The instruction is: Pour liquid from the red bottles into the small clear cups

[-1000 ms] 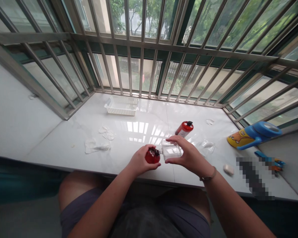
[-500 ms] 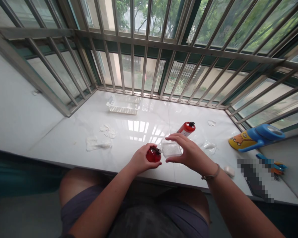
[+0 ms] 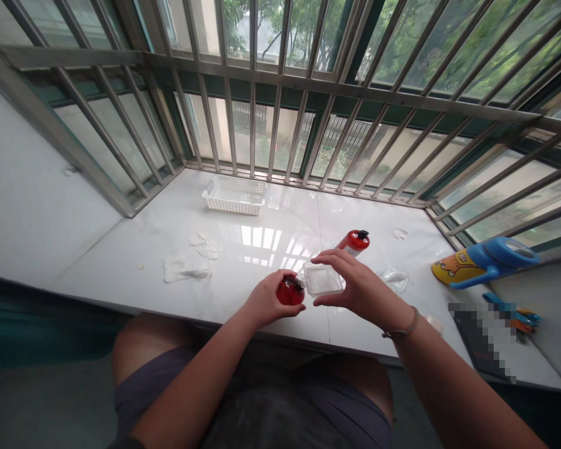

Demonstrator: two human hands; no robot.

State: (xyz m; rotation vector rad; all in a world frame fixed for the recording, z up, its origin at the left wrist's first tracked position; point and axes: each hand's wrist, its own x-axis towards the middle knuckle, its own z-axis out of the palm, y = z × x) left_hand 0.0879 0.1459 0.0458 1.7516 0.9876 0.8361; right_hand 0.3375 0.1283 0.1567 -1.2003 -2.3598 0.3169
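The right hand (image 3: 355, 284) held a clear bottle (image 3: 323, 280) over the white counter (image 3: 121, 262), its fingers curled along the far side and its thumb along the near side. The clear bottle was tipped over, its neck pointing left. Just left of the clear bottle, the left hand (image 3: 271, 302) gripped a rounded red bottle (image 3: 290, 294) with a dark top, the fingers wrapped over its far side and the thumb on its near side. The clear bottle's neck reached that dark top; whether the two touched could not be told.

Beyond the clear bottle and a little to its right was a second red bottle (image 3: 356, 241) with a black cap, partly hidden by the right hand. Farther beyond the clear bottle, to its left, sat a white basket (image 3: 234, 206) with perforated sides. Crumpled tissue (image 3: 187, 269) lay well to the left of the clear bottle, and a transparent wrapper (image 3: 395, 279) to its right. Well to the right of the clear bottle lay a blue and yellow flask (image 3: 486, 260), on its side, and nearer the person than the flask, also right of the clear bottle, was a dark flat object (image 3: 479, 340), partly blurred out
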